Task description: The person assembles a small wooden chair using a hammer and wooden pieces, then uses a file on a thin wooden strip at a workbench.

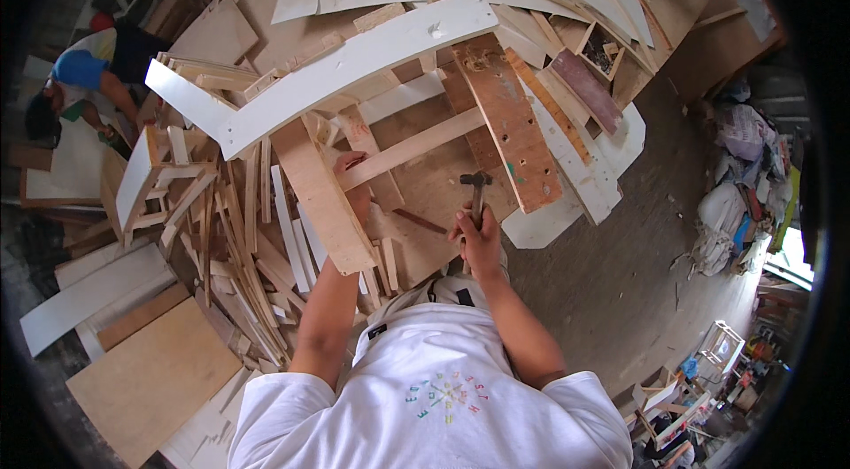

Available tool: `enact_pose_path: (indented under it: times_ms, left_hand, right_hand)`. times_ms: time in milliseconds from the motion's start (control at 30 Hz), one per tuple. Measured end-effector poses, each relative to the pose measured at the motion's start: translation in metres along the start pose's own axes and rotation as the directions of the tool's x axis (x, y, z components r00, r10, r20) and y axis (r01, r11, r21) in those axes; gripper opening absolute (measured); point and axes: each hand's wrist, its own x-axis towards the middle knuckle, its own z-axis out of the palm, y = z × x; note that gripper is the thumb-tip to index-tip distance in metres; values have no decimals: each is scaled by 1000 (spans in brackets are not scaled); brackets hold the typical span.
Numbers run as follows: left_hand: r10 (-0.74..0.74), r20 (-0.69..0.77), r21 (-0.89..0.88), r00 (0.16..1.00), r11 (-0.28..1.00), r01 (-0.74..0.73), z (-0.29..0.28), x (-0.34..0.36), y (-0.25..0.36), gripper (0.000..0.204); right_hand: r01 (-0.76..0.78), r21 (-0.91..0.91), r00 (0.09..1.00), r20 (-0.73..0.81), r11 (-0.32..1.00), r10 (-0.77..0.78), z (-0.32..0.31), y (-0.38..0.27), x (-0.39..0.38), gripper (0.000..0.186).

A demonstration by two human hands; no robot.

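Head view: the right hand is closed around a hammer, its dark metal head raised above. The left hand grips a pale, flat wooden slat lying on the plywood pile.

Bare brown board lies open between the two hands. Left of it a slanted plank and heaped wood strips block passage (packed tight); the concrete floor to the right is open.

My one view sits on the head, looking steeply down over the white shirt at the close wood pile; floor curves toward three o'clock.
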Motion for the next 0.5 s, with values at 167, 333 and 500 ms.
enact_pose_path:
  times_ms: [167,333,500]
  left_hand:
    - [-14,-73,95,997,995,21,3,-5,-26,14]
    - [-83,-122,-112,989,991,69,6,1,-18,16]
    - [-11,-62,-62,998,998,7,6,-21,-25,16]
  right_hand:
    - [-18,-54,999,37,998,20,12,-5,7,23]
    - [-45,-116,997,56,992,51,24,-17,21,22]
    - [87,-187,993,95,979,-70,26,-2,43,24]
